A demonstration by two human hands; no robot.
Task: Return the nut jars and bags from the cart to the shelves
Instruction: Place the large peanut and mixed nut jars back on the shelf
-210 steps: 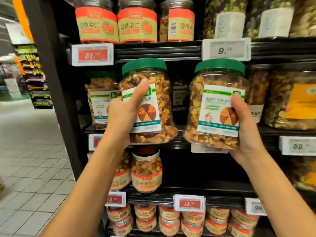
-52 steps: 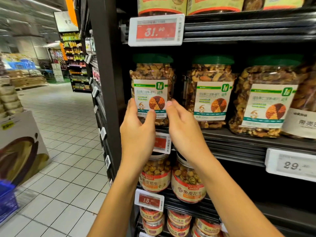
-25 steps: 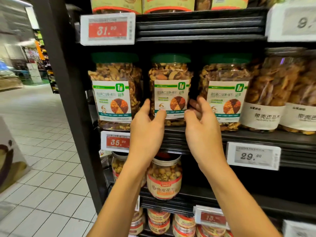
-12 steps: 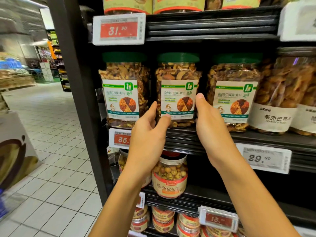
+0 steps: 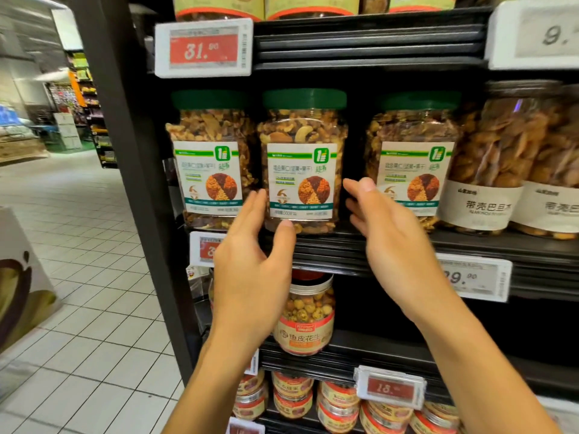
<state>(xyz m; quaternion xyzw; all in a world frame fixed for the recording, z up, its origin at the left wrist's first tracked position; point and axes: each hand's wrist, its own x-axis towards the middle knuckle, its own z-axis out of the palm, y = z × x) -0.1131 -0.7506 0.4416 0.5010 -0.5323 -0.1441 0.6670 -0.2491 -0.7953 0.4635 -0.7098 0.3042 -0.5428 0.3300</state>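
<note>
Three clear mixed-nut jars with green lids stand in a row on the black shelf (image 5: pixel 344 249): the left jar (image 5: pixel 210 170), the middle jar (image 5: pixel 302 170) and the right jar (image 5: pixel 410 170). My left hand (image 5: pixel 250 270) is at the middle jar's lower left, fingers straight beside it and the thumb tip touching its bottom front. My right hand (image 5: pixel 394 245) hovers just right of the middle jar, fingers spread and slightly blurred, a small gap between them and the jar. The cart is out of sight.
Almond jars (image 5: pixel 488 170) fill the shelf to the right. A red-labelled peanut jar (image 5: pixel 302 317) stands one shelf down, and small cans (image 5: pixel 338 405) sit below it. The black shelf upright (image 5: pixel 125 151) borders the left. A cardboard display (image 5: pixel 22 277) stands on the tiled aisle floor.
Both jars that I held earlier now stand on the shelf. In the last half second my hands have loosened from the middle jar, and the right one has drawn off it.
</note>
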